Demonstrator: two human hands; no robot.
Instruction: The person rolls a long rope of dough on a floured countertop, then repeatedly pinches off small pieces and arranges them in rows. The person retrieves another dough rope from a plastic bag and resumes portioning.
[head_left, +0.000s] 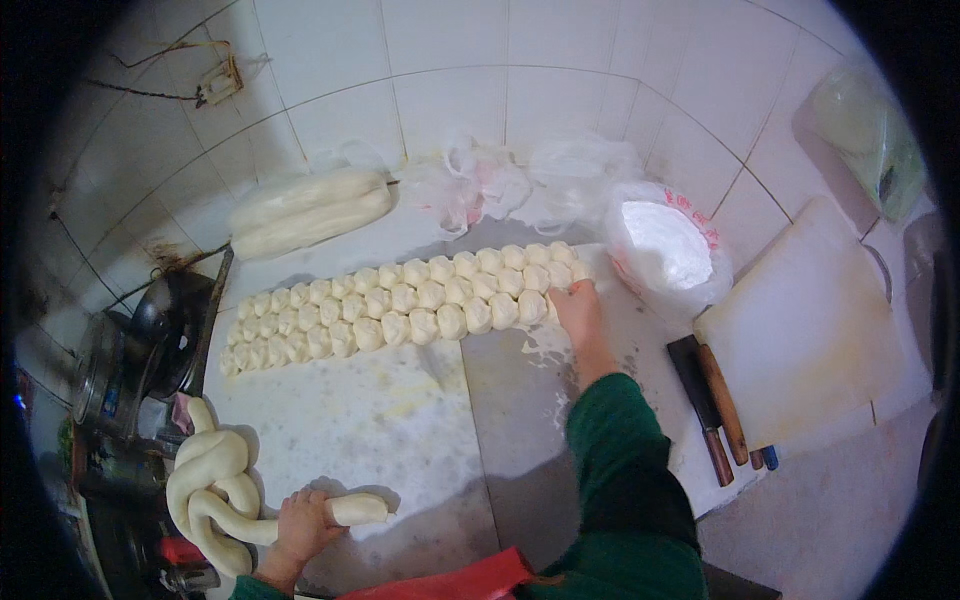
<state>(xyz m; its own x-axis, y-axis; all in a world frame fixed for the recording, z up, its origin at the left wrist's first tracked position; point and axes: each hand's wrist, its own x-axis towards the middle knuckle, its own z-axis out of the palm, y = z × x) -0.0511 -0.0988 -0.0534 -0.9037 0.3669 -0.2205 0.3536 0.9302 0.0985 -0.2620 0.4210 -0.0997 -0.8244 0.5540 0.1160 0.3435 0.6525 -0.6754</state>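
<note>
My left hand (304, 523) is closed around a thick dough rope (358, 509) near its cut end, at the lower left of the work surface. The rest of the rope lies in a looped coil (214, 480) left of that hand. Three long rows of round dough pieces (405, 298) stretch across the back half of the surface. My right hand (577, 298) is at the right end of the front row, its fingers against a dough piece; whether they grip it is partly hidden.
A bagged dough loaf (311, 214) and crumpled plastic bags (487, 184) lie along the tiled wall. A bag of white flour (667, 244) stands back right. A cleaver (701, 409), a wooden rolling pin (724, 405) and a cutting board (814, 330) are right; a wok (176, 330) is left.
</note>
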